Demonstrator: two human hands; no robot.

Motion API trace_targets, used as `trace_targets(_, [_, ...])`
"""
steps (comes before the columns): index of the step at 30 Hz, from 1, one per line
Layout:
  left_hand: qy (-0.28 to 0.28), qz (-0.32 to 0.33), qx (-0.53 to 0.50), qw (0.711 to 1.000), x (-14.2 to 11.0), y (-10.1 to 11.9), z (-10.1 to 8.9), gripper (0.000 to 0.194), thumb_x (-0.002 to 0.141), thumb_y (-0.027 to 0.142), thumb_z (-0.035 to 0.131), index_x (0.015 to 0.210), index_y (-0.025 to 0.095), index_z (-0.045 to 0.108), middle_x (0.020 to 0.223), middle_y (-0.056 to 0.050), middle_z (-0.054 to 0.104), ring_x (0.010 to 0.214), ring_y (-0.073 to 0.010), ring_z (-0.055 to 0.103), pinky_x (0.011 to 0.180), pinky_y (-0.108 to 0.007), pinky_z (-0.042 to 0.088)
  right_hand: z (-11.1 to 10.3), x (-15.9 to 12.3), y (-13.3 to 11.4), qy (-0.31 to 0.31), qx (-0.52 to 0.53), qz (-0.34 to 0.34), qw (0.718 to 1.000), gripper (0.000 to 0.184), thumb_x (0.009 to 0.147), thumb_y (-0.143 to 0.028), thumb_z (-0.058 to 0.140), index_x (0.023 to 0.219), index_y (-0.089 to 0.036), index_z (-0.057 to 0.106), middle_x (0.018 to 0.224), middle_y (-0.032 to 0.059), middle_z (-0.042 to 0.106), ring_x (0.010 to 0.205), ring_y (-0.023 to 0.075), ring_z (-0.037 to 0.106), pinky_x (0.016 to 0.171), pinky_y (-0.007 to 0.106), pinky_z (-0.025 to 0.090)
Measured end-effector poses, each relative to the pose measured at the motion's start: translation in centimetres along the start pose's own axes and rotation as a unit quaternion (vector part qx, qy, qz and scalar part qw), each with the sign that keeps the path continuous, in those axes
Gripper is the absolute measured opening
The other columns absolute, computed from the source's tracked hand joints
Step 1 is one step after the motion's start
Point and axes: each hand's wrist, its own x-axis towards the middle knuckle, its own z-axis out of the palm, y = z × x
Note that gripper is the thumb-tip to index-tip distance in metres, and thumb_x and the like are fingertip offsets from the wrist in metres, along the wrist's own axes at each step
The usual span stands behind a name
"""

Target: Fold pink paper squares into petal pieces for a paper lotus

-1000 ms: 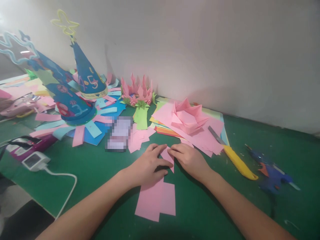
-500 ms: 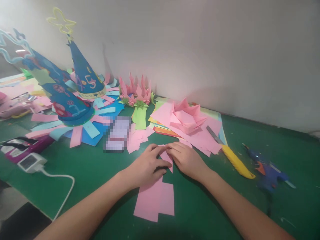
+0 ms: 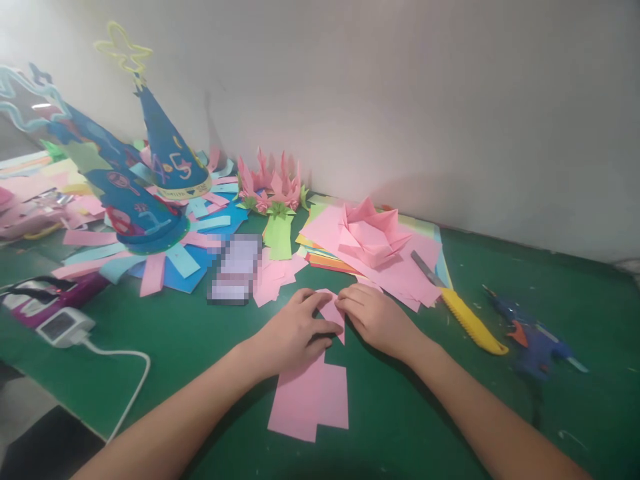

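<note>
A small folded piece of pink paper (image 3: 331, 311) lies on the green table between my hands. My left hand (image 3: 296, 328) holds it down from the left, with the index and middle fingers set apart on it. At its upper right edge, the bent fingertips of my right hand (image 3: 374, 316) press together on the paper. Exactly how that edge is folded is hidden under the fingers. Flat pink paper pieces (image 3: 307, 403) lie overlapped just below my left hand and are partly covered by it.
A pink folded paper flower (image 3: 374, 233) rests on stacked sheets behind my hands. To the right lie a yellow-handled cutter (image 3: 473, 321) and a blue glue gun (image 3: 537, 340). Blue cone hats (image 3: 173, 143), a pink paper crown (image 3: 273, 183) and a blurred-out phone (image 3: 235, 270) are at left.
My right fingertips have shifted slightly right along the small paper, uncovering more of it. My left hand stays in place.
</note>
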Motion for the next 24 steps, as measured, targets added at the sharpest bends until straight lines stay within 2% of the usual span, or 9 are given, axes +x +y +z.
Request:
trace_targets(5, [-0.006,-0.003,0.002,1.0,0.0,0.1,-0.1,0.023,0.085,0.02,0.054,0.099,0.026,0.071,0.124,-0.01,0.049,0.112,-0.0284,0.042,0.094,-0.044,0.041,0.0,-0.3,0.1,0.011,-0.01,0.004,1.0,0.026,0.09,-0.009,0.038,0.081,-0.015,0.061,0.078,0.0076,0.061,0.077,0.0195,0.052,0.07,0.035,0.044])
trace_targets(10, [0.003,-0.005,-0.006,1.0,-0.2,0.0,0.1,0.023,0.084,0.021,0.055,0.1,0.028,0.071,0.126,-0.008,0.047,0.112,-0.0276,0.041,0.096,-0.044,0.04,0.2,-0.5,0.5,0.055,-0.015,0.031,0.998,0.023,0.091,-0.013,0.04,0.087,-0.015,0.063,0.081,0.0086,0.062,0.08,0.0204,0.053,0.073,0.037,0.045])
trace_targets(16, [0.005,-0.001,-0.002,1.0,-0.3,0.0,0.2,0.023,0.085,0.02,0.054,0.1,0.026,0.071,0.126,-0.01,0.047,0.113,-0.0286,0.041,0.096,-0.045,0.04,-0.1,-0.5,0.8,0.03,-0.044,-0.001,0.999,0.027,0.091,-0.012,0.04,0.088,-0.014,0.066,0.076,0.0089,0.061,0.076,0.0203,0.052,0.069,0.036,0.045])
trace_targets(24, [-0.001,0.0,0.004,1.0,-0.2,0.0,0.2,0.023,0.086,0.021,0.053,0.101,0.026,0.07,0.126,-0.01,0.048,0.113,-0.0288,0.041,0.096,-0.045,0.04,-0.3,-0.6,1.0,0.03,-0.055,-0.027,0.998,0.025,0.088,-0.009,0.042,0.09,-0.013,0.067,0.076,0.009,0.062,0.077,0.0203,0.054,0.071,0.036,0.047])
